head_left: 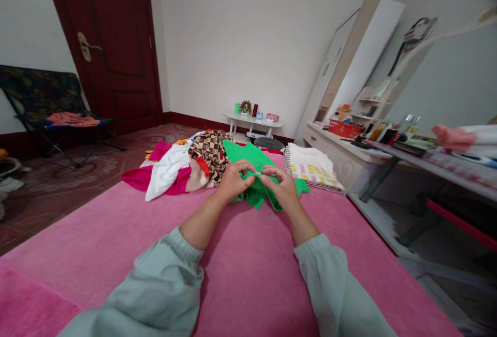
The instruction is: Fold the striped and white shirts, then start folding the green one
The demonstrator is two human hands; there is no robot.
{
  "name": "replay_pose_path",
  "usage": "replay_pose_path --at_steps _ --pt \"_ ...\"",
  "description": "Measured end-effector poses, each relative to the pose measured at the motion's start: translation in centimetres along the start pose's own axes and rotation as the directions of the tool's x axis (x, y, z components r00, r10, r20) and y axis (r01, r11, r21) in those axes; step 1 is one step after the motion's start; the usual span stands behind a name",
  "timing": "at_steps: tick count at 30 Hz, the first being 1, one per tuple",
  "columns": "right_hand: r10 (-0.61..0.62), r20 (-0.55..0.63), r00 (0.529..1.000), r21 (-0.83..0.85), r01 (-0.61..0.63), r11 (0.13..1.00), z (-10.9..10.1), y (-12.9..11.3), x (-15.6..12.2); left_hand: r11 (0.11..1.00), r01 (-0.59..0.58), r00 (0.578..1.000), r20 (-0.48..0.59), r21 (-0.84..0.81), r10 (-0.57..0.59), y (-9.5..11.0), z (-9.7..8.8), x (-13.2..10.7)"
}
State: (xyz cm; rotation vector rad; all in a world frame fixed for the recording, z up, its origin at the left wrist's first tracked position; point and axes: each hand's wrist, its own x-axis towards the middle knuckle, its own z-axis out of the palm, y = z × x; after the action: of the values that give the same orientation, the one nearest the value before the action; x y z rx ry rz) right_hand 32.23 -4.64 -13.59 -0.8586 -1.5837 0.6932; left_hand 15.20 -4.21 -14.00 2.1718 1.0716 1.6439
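Observation:
A green garment (pixel 248 158) lies on the pink bed cover (pixel 248 275), partly gathered up in front of me. My left hand (pixel 233 180) pinches its near edge with closed fingers. My right hand (pixel 282 186) pinches the same edge just to the right, fingertips almost meeting the left ones around a small white tag. Both arms wear pale green sleeves.
A heap of clothes (pixel 182 166) (white, pink, brown checkered) lies left of the green garment. A folded white shirt (pixel 312 167) sits to its right. A dresser with clutter (pixel 349 135), a small white table (pixel 252 118), a folding chair (pixel 50 109) and a dark red door (pixel 112 42) stand around.

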Motion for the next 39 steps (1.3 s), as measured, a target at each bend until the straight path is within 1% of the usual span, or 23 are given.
replay_pose_path --at_steps 2,3,5,8,11,13,15,16,18,20,22,24,25,27,29,30,31,33,34,35,36,37,39 --pt "-0.112 0.072 0.991 -0.088 0.118 0.989 0.0 -0.2 0.0 0.997 0.063 0.998 0.024 -0.038 -0.062 0.2 -0.2 0.1" --pt "-0.140 0.085 0.986 -0.116 0.149 0.982 0.0 -0.3 0.0 0.993 0.094 0.995 0.053 -0.074 -0.090 0.3 -0.3 0.1" --pt "-0.161 0.087 0.983 -0.134 0.171 0.976 -0.1 -0.1 0.1 0.973 0.153 0.982 0.135 -0.172 -0.131 0.5 -0.5 0.2" --pt "-0.140 0.109 0.984 -0.122 0.152 0.981 -0.3 0.1 0.2 0.914 0.261 0.949 0.257 -0.312 -0.184 0.6 -0.9 0.3" --pt "-0.081 0.143 0.986 -0.116 0.098 0.988 -0.5 0.1 0.3 0.835 0.378 0.909 0.332 -0.399 -0.253 0.6 -1.1 0.5" --pt "-0.049 0.152 0.987 -0.135 0.070 0.988 -0.4 -0.1 0.3 0.768 0.462 0.873 0.379 -0.443 -0.307 0.5 -1.1 0.5" --pt "-0.038 0.157 0.987 -0.190 0.068 0.980 -0.4 -0.2 0.3 0.697 0.555 0.824 0.412 -0.454 -0.388 0.2 -0.9 0.4" --pt "-0.042 0.161 0.986 -0.238 0.080 0.968 -0.5 -0.2 0.3 0.670 0.591 0.802 0.412 -0.450 -0.432 0.0 -0.7 0.3" --pt "-0.052 0.180 0.982 -0.382 0.118 0.917 -0.9 0.2 0.3 0.650 0.628 0.778 0.374 -0.428 -0.505 -0.7 -0.4 0.2" --pt "-0.031 0.210 0.977 -0.566 0.147 0.811 -1.7 1.1 0.2 0.665 0.630 0.776 0.303 -0.400 -0.553 -1.8 -0.2 0.1" --pt "0.020 0.219 0.975 -0.721 0.148 0.677 -2.9 2.3 0.0 0.696 0.624 0.779 0.213 -0.356 -0.590 -3.1 -0.3 0.1" --pt "0.077 0.168 0.983 -0.817 0.095 0.568 -4.1 3.7 -0.3 0.728 0.620 0.779 0.117 -0.292 -0.616 -4.5 -0.7 0.0" --pt "0.105 0.124 0.987 -0.844 0.050 0.534 -4.6 4.4 -0.4 0.741 0.620 0.779 0.085 -0.257 -0.621 -5.1 -1.0 0.0" --pt "0.160 0.031 0.987 -0.868 -0.053 0.494 -5.5 5.5 -0.7 0.754 0.626 0.777 0.077 -0.197 -0.625 -5.8 -1.7 -0.1" --pt "0.215 -0.042 0.976 -0.866 -0.143 0.479 -5.9 6.1 -0.9 0.753 0.639 0.769 0.133 -0.157 -0.625 -5.9 -2.5 -0.2" --pt "0.240 -0.070 0.968 -0.863 -0.180 0.473 -6.1 6.3 -0.9 0.756 0.641 0.764 0.197 -0.130 -0.614 -5.7 -2.9 -0.2" --pt "0.260 -0.100 0.961 -0.861 -0.214 0.462 -6.2 6.4 -1.0 0.765 0.637 0.754 0.284 -0.095 -0.592 -5.4 -3.2 -0.2" --pt "0.275 -0.146 0.950 -0.866 -0.257 0.430 -6.3 6.5 -1.3 0.798 0.603 0.716 0.449 -0.010 -0.535 -4.7 -3.5 -0.3" --pt "0.268 -0.158 0.950 -0.871 -0.262 0.415 -6.4 6.6 -1.4 0.814 0.580 0.698 0.501 0.024 -0.512 -4.4 -3.5 -0.3" --pt "0.253 -0.165 0.953 -0.872 -0.261 0.413 -6.6 6.7 -1.5 0.826 0.562 0.692 0.521 0.044 -0.499 -4.1 -3.4 -0.3" --pt "0.235 -0.174 0.956 -0.860 -0.264 0.436 -6.8 6.8 -1.5 0.830 0.555 0.702 0.509 0.048 -0.498 -3.9 -3.2 -0.3" --pt "0.217 -0.196 0.956 -0.819 -0.282 0.500 -7.0 7.0 -1.5 0.832 0.554 0.721 0.478 0.037 -0.502 -3.7 -3.0 -0.2" --pt "0.197 -0.286 0.938 -0.646 -0.340 0.683 -7.5 7.3 -1.2 0.832 0.555 0.763 0.408 -0.016 -0.502 -3.6 -2.6 0.0"
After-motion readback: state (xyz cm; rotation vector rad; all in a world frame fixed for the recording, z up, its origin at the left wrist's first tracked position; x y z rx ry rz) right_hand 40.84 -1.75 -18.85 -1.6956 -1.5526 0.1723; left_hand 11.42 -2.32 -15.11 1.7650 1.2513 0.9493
